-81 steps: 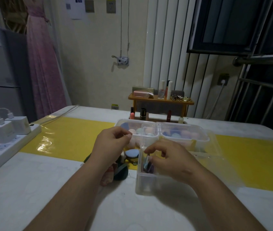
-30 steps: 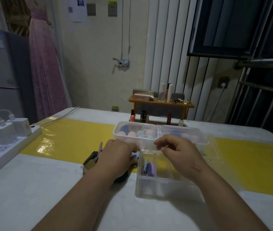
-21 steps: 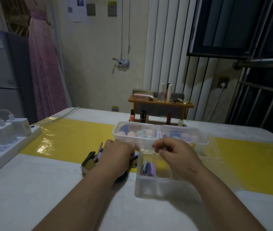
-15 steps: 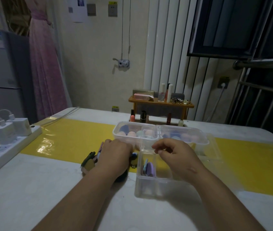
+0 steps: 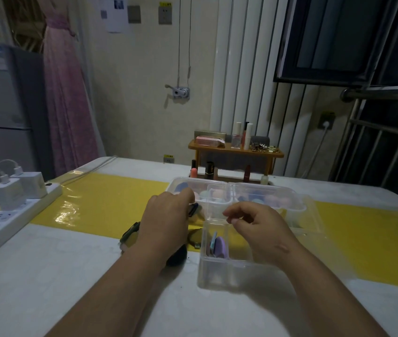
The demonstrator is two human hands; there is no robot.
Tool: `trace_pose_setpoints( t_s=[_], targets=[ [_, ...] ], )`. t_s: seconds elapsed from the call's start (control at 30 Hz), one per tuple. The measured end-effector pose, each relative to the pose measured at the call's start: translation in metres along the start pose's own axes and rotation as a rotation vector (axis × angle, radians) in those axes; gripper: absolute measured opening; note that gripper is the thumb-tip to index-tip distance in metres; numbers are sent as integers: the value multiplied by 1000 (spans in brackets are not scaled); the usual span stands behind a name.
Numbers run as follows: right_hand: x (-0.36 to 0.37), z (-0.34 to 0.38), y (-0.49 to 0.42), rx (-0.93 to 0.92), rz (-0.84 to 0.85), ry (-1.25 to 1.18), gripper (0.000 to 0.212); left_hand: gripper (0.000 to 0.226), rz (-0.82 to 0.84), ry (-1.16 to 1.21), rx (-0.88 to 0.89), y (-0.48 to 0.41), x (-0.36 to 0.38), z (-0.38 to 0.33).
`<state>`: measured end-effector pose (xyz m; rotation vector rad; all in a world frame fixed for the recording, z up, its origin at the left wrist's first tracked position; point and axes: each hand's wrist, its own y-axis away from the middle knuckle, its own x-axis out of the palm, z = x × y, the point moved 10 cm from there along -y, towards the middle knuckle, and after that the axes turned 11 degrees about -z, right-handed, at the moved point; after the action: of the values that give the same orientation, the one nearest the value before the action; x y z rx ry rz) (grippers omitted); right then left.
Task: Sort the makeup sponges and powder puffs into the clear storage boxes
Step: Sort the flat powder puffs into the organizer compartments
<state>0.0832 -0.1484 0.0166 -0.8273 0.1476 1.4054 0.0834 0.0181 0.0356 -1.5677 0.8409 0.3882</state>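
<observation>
A clear near box [image 5: 217, 273] stands on the table with a purple puff [image 5: 220, 246] and a blue one upright inside. My right hand [image 5: 258, 227] hovers over this box, fingers loosely curled, nothing seen in them. My left hand [image 5: 166, 220] is over a small pile of puffs left of the box and pinches a dark flat puff [image 5: 194, 208] at its fingertips. Other dark puffs [image 5: 131, 235] peek out beneath that hand. Behind stand two clear boxes, the left one [image 5: 181, 184] and the right one [image 5: 268, 190], each holding pastel sponges.
A white power strip [image 5: 10, 215] with chargers lies at the table's left edge. A yellow runner [image 5: 105, 198] crosses the white table. At the far edge, a small wooden shelf [image 5: 235, 152] carries cosmetics, with lipsticks in front of it. An open clear lid [image 5: 314, 215] lies right of the boxes.
My left hand came down onto the puff pile and now has a dark puff raised at its fingertips. My right hand rose out of the near box and stays above it.
</observation>
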Motion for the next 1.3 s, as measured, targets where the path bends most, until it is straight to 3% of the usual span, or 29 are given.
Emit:
trace_pose_setpoints(
  t_s=[0.2, 0.53, 0.7, 0.93, 1.13, 1.3],
  targets=[
    [-4, 1, -1, -18, -24, 29, 26, 18, -75, 437, -304, 6, -5, 21],
    [0, 8, 3, -31, 32, 2, 48, 25, -12, 792, -488, 10, 16, 25],
    [0, 9, 1, -52, 21, 23, 42, 16, 72, 933, -511, 11, 20, 12],
    [-19, 11, 0, -53, -123, -86, 26, 16, 30, 757, -401, 11, 13, 11],
    [-24, 5, -3, -22, -171, -130, 18, 11, 51, 456, -229, 7, 8, 6],
    [-26, 5, -2, -26, -186, -132, 16, 11, 92, 445, -176, 7, 8, 2]
  ],
)
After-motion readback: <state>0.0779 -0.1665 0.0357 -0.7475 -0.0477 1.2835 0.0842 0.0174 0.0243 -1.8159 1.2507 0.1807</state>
